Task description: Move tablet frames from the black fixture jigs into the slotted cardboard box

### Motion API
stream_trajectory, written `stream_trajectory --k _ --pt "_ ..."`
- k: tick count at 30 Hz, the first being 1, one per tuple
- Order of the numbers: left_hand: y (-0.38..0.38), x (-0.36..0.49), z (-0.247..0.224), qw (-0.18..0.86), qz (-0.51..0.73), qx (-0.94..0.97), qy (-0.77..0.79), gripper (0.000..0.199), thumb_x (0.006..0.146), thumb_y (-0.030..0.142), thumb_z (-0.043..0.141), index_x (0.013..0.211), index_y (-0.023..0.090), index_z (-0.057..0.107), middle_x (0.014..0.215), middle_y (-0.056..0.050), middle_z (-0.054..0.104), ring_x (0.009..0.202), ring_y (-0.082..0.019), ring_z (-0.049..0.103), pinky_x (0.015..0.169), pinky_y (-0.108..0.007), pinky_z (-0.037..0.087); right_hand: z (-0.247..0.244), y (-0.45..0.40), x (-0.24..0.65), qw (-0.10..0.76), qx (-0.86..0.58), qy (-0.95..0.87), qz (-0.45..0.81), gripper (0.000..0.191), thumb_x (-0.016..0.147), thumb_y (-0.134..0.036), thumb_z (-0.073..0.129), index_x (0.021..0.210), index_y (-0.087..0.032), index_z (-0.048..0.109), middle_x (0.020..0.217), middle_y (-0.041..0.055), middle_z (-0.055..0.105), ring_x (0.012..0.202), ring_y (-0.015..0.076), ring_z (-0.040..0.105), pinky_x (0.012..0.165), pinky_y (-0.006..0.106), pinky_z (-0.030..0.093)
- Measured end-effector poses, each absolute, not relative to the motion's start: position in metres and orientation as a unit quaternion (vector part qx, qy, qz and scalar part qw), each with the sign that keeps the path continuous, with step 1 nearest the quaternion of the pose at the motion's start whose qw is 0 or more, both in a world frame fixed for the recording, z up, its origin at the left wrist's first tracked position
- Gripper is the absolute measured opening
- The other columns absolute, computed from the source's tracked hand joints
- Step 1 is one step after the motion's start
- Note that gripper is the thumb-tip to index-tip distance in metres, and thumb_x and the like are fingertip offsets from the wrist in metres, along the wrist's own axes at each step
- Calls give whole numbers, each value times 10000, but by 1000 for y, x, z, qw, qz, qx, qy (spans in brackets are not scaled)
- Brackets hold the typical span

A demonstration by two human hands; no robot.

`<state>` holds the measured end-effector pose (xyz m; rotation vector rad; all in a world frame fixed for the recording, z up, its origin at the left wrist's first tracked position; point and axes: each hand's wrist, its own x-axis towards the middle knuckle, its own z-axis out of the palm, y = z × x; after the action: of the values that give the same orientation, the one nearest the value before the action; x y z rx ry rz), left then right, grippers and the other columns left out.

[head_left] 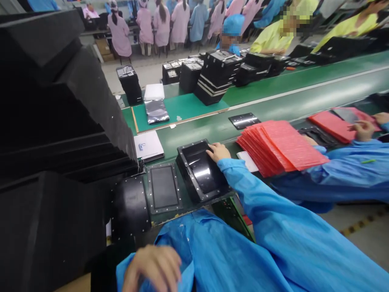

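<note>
A stack of black rectangular panels [202, 168], with a raised rim and small light dots along it, sits at the table's front edge. My right hand [219, 152] rests on its far right rim, fingers partly spread over the edge. Low in the view, my left hand [154, 263] hangs in front of my blue smock, apart from the panels. Its fingers are bent and smeared by motion, and I see nothing in them. Beside the stack lies a single black framed panel [165, 187]. Farther left is a glossy black panel [130, 207] with dots along its edges.
Tall piles of black sheets [88, 101] crowd the left side. A white paper [148, 144] lies behind the panels. To the right are red plastic sleeves [279, 146] and a co-worker's blue sleeve [361, 162]. Across the green conveyor [273, 101], black stacks [217, 75] stand near other workers.
</note>
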<state>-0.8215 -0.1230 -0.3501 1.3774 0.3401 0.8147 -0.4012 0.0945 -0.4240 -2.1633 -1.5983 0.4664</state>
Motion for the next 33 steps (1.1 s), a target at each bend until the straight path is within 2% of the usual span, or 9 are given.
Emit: stream_trajectory --k 3,5,8,11,15,20,24,28,33 --pt "-64 -752 -390 698 418 524 253 743 679 811 517 1154 253 639 1108 -89 684 1037 -305 642 906 -440 523 -449 32 -392 241 -762 -573 180 410 833 -402 535 1185 -210 622 1311 108 564 1223 297 506 1074 465 377" --pt "-42 -701 -418 662 339 510 433 800 693 691 621 1302 181 524 1370 -160 517 1293 -342 460 1069 -483 392 -470 -14 -389 316 -754 -528 229 492 838 -447 502 1270 -223 578 1297 94 586 1211 291 531 1058 473 406" --pt "-36 -643 -456 612 265 522 532 936 688 553 686 1439 139 312 1541 -173 259 1439 -309 214 1181 -459 194 -496 -69 -390 417 -755 -415 289 585 822 -547 501 1321 -245 548 1327 79 570 1266 295 492 1088 486 375" --pt "-50 -622 -481 594 262 497 575 861 808 491 572 1488 153 167 1580 -134 165 1463 -238 140 1197 -395 137 -507 -94 -391 457 -709 -371 388 633 802 -571 539 1360 -273 513 1391 49 515 1325 274 430 1128 466 325" --pt "-51 -620 -479 558 276 493 608 818 840 448 521 1504 175 131 1561 -96 247 1446 -211 215 1191 -367 180 -505 -82 -381 463 -627 -395 486 719 770 -505 599 1428 -277 420 1470 28 417 1381 246 346 1160 432 265" --pt "50 -589 -439 462 307 507 660 663 837 234 464 1469 187 269 1453 -70 447 1335 -191 431 1122 -332 342 -490 24 -360 418 -553 -471 546 851 703 -424 649 1471 -239 333 1512 48 347 1402 234 304 1166 399 235" --pt "124 -581 -423 407 315 478 712 416 909 241 429 1318 169 454 1367 -107 522 1294 -198 471 1103 -340 342 -481 119 -363 423 -556 -479 531 641 781 -434 566 1376 -226 450 1413 69 481 1330 220 413 1132 371 290" --pt "134 -588 -434 393 302 492 716 270 896 278 515 1142 171 546 1149 -82 634 1145 -196 568 1045 -323 393 -492 148 -366 446 -546 -488 515 409 763 -397 572 1132 -221 582 1175 63 632 1139 239 554 1060 395 380" --pt "126 -582 -426 310 250 550 734 340 891 273 512 1192 117 531 1207 -152 603 1168 -240 551 1049 -364 384 -502 146 -364 446 -536 -482 531 315 755 -374 584 1040 -243 600 1145 45 644 1101 230 559 1030 394 408"
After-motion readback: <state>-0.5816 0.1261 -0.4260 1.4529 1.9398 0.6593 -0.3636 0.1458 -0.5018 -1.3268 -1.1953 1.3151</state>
